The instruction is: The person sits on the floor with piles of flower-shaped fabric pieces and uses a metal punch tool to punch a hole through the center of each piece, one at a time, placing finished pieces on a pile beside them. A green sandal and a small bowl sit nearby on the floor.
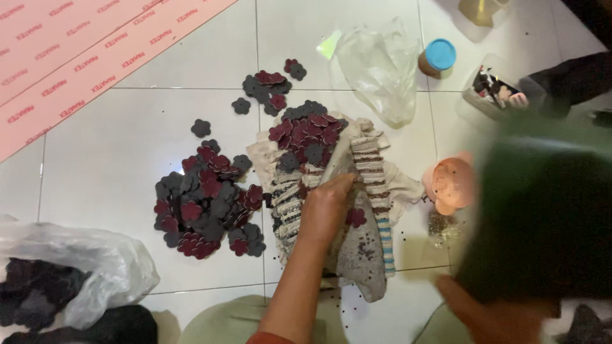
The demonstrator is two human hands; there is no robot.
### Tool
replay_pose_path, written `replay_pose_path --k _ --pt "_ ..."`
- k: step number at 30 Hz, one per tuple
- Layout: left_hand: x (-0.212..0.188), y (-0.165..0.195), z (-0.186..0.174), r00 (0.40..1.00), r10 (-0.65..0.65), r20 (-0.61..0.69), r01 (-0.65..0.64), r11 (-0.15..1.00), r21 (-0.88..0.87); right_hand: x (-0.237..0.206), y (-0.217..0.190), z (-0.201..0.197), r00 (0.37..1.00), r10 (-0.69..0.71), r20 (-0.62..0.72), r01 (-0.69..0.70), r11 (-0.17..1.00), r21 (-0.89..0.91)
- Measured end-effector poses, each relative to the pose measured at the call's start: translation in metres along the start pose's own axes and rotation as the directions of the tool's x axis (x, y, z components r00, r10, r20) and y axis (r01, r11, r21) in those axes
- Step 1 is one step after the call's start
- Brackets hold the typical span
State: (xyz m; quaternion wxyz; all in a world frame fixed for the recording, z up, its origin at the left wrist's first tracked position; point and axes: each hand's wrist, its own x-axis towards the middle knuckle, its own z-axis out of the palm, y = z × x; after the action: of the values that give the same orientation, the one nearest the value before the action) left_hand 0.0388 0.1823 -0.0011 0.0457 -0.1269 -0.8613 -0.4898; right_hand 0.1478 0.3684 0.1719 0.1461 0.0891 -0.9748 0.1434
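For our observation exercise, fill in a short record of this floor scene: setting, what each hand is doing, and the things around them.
setting: white tiled floor, seen from above
left hand: resting on a striped cloth, fingers on its folds
right hand: blurred, at a large dark green thing; grip unclear
on cloth: dark red and grey flower-shaped cutouts
beside cloth: bigger pile of cutouts
nearby: clear plastic bag, blue-lidded jar, pink cup

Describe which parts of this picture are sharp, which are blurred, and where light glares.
Head view: the dark red and grey flower-shaped cutouts and left hand are sharp; the large dark green object at right is smeared by motion blur; soft glare on the white floor tiles.
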Motion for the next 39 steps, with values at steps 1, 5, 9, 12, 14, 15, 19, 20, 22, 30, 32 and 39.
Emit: replay_pose_path --k 1,5,9,12,14,15,19,20,22,30,32,39 --pt "0.000 -0.001 0.001 1.000 0.011 -0.015 -0.011 1.000 0.003 0.003 0.000 0.000 0.997 0.057 -0.042 -0.051 0.988 0.144" --pt "0.001 -0.003 0.005 0.998 0.041 -0.054 -0.042 0.999 -0.020 0.013 -0.005 0.011 0.955 0.297 0.016 -0.267 0.833 0.484" --pt "0.001 -0.003 0.004 0.996 -0.063 0.064 0.063 0.998 0.008 0.012 -0.016 0.051 0.826 0.438 0.356 -0.531 0.816 0.229" --pt "-0.003 -0.001 0.003 0.993 -0.097 0.067 0.100 0.994 -0.054 -0.005 -0.017 0.060 0.823 0.490 0.286 -0.560 0.782 0.273" --pt "-0.002 0.000 0.003 0.999 -0.031 -0.026 0.028 0.996 -0.085 -0.012 -0.012 0.063 0.808 0.515 0.286 -0.587 0.742 0.324" --pt "-0.001 0.000 0.004 0.997 0.021 -0.075 -0.029 0.994 -0.102 -0.014 -0.009 0.065 0.804 0.523 0.284 -0.586 0.777 0.230" --pt "0.002 0.002 0.006 0.996 -0.042 -0.085 0.031 0.991 -0.127 -0.020 -0.001 0.067 0.768 0.565 0.301 -0.591 0.807 -0.006" --pt "0.002 0.003 0.006 0.995 -0.048 -0.090 0.036 0.990 -0.134 -0.020 0.001 0.068 0.764 0.570 0.303 -0.593 0.805 -0.021" --pt "0.001 0.004 0.007 0.994 -0.084 -0.076 0.072 0.987 -0.145 -0.023 0.005 0.071 0.778 0.558 0.289 -0.562 0.824 -0.076" --pt "0.004 -0.006 0.013 0.870 -0.491 0.053 0.487 0.835 -0.256 -0.039 0.027 0.098 0.838 0.462 0.290 -0.434 0.887 -0.157" --pt "0.009 -0.021 0.004 0.787 -0.611 0.087 0.443 0.462 -0.768 -0.045 0.032 0.102 0.843 0.449 0.296 -0.425 0.894 -0.145" --pt "-0.030 -0.024 -0.007 0.828 -0.549 0.115 0.355 0.354 -0.865 -0.056 0.041 0.105 0.846 0.427 0.320 -0.442 0.897 -0.029"
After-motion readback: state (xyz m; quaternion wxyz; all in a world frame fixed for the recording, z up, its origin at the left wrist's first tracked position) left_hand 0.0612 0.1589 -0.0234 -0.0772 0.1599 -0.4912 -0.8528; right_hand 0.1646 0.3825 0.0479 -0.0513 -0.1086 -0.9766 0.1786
